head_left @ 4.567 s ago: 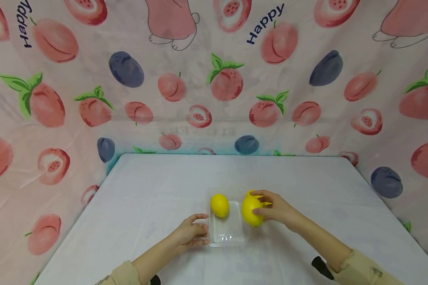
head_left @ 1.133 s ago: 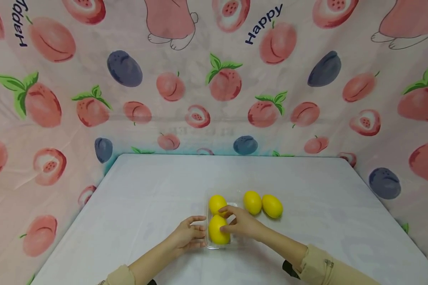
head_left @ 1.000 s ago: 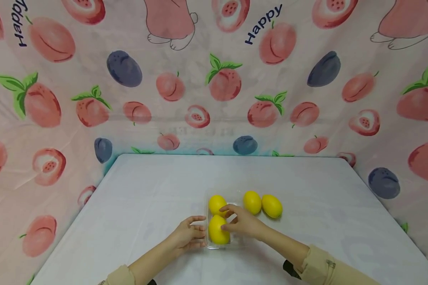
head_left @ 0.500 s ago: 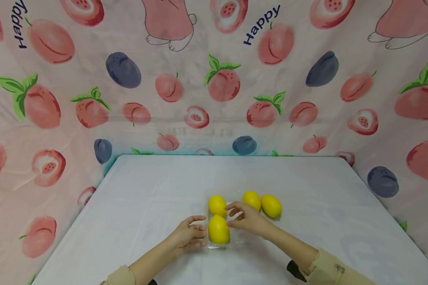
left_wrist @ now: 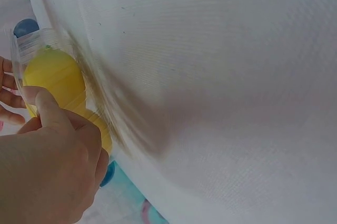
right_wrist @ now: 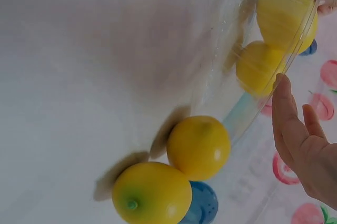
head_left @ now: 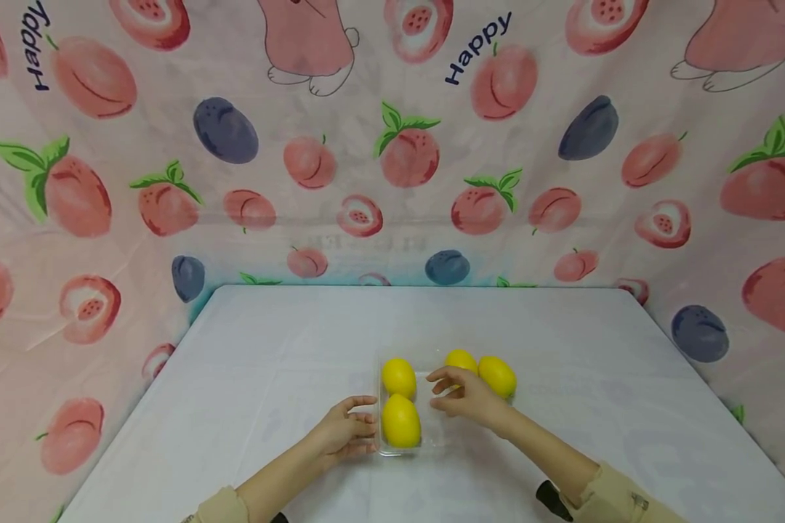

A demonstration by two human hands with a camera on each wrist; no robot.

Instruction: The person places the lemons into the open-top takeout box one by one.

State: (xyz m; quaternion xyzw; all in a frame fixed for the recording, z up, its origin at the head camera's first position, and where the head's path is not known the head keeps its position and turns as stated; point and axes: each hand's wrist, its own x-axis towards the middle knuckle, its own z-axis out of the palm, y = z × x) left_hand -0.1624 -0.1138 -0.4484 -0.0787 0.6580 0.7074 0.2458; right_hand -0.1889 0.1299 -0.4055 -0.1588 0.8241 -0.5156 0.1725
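Observation:
Two yellow lemons sit one behind the other in a clear plastic container: the far lemon (head_left: pixel 399 377) and the near lemon (head_left: pixel 402 423). The container's rim (head_left: pixel 392 454) shows faintly against the white cloth. My left hand (head_left: pixel 341 434) grips its left side; in the left wrist view, the left hand's thumb and fingers (left_wrist: pixel 50 110) lie at the wall, overlapping a lemon. My right hand (head_left: pixel 467 397) hovers over the container's right part, fingers loosely bent, holding nothing. Behind it are two more lemons, one partly hidden (head_left: pixel 461 359) and one farther right (head_left: pixel 499 376).
A white-covered table (head_left: pixel 288 334) extends around the container. Behind it hangs a pink fruit-print cloth (head_left: pixel 340 109). In the right wrist view, the two outside lemons (right_wrist: pixel 199 147) sit side by side near the container's end.
My right hand has brought a lemon into the container's near left part, let go of it and drawn back to the right. The left hand has stayed at the container's side.

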